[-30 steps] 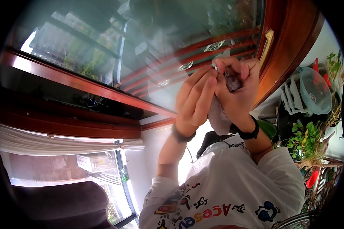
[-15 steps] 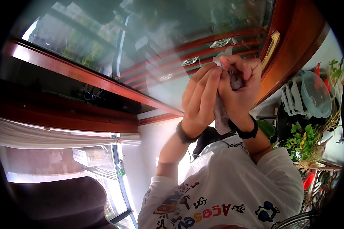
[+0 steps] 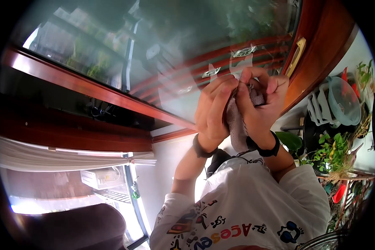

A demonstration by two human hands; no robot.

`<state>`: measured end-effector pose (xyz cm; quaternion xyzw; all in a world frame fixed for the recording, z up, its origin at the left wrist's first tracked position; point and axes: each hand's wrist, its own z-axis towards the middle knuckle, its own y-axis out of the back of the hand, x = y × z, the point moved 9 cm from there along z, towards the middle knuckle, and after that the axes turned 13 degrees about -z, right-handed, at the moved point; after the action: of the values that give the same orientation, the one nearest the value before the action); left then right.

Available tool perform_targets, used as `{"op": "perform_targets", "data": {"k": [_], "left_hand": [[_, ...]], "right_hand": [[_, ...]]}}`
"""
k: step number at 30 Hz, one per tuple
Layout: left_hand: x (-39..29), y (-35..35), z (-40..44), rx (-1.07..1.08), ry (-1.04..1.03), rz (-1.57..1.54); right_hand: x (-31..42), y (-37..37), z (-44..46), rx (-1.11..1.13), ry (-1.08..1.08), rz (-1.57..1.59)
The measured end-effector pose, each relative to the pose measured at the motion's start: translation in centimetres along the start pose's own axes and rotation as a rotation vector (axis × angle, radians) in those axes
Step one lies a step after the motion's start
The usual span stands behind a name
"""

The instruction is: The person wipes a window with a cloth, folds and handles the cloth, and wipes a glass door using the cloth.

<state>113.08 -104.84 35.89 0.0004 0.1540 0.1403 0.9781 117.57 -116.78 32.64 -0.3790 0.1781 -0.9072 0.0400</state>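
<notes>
A grey cloth [image 3: 238, 129] is bunched between my two hands and hangs down between my wrists. My left hand [image 3: 214, 107] has its fingers closed on the cloth's edge, fingertips touching those of the other hand. My right hand [image 3: 260, 102] is curled around the bunched part, its thumb and forefinger pinching at the top. Both hands are in front of a glass pane [image 3: 171, 46] in a red-brown wooden frame [image 3: 100, 93].
A yellow handle [image 3: 296, 56] is on the wooden frame to the right. Beyond it are a translucent basin [image 3: 344, 102], white racks and green plants [image 3: 332, 153]. A white curtain [image 3: 62, 158] and a dark chair back [image 3: 75, 225] are at the lower left.
Both hands have shifted slightly downward since half a second ago, staying together on the cloth. More of the cloth now shows between them.
</notes>
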Motion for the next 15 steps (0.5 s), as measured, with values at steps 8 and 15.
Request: {"op": "perform_targets", "data": {"k": [8,15], "left_hand": [[1.4,1.6,2.0,0.295,-0.192,-0.016],[2.3,3.9,1.8,0.285,-0.109,0.059]], "right_hand": [[-0.4,-2.8,0.7,0.029,0.058,-0.253],[-0.9,-5.4,-0.6,-0.023,0.086,-0.210]]}}
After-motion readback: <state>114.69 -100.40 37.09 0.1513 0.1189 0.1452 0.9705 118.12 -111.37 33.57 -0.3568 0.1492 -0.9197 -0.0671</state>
